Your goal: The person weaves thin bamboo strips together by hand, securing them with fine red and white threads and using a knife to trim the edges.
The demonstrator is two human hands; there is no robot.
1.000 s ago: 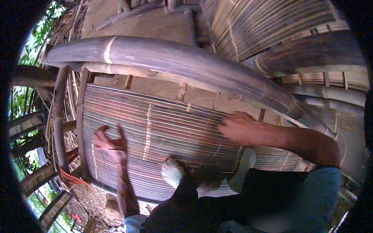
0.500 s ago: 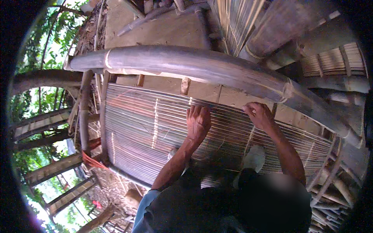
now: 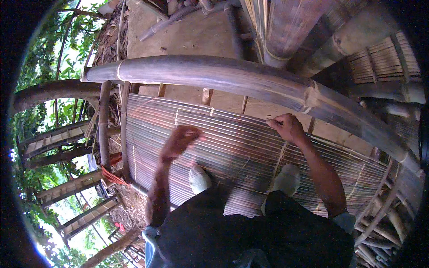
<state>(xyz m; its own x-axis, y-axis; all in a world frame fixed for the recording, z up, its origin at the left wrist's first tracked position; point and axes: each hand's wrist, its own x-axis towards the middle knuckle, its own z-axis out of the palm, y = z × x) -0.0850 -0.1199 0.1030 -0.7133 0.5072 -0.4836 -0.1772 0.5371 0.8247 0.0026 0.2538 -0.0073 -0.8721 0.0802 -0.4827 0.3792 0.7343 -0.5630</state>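
Observation:
Below me lies a platform of thin, close-set bamboo slats (image 3: 147, 120), crossed by pale rows of lashing. My right hand (image 3: 288, 128) is closed in a pinch at the platform's far edge; a small pale bit shows at its fingertips, too small to name. My left hand (image 3: 179, 142) hovers above the slats further left, its fingers curled and smeared by motion, so what they hold, if anything, is unclear. A thin strand (image 3: 241, 169) curves over the slats between my feet.
A thick bamboo pole (image 3: 201, 73) runs across beyond the platform's far edge. My pale shoes (image 3: 287, 179) rest on the slats. More bamboo poles (image 3: 297, 27) stand at the far right. Orange cord (image 3: 112, 177) is tied at the left corner, near a post (image 3: 103, 129).
My left hand has swung left and away from the slats' far edge. My right hand has shifted slightly left, still pinched. The view has moved a little, showing more of both shoes.

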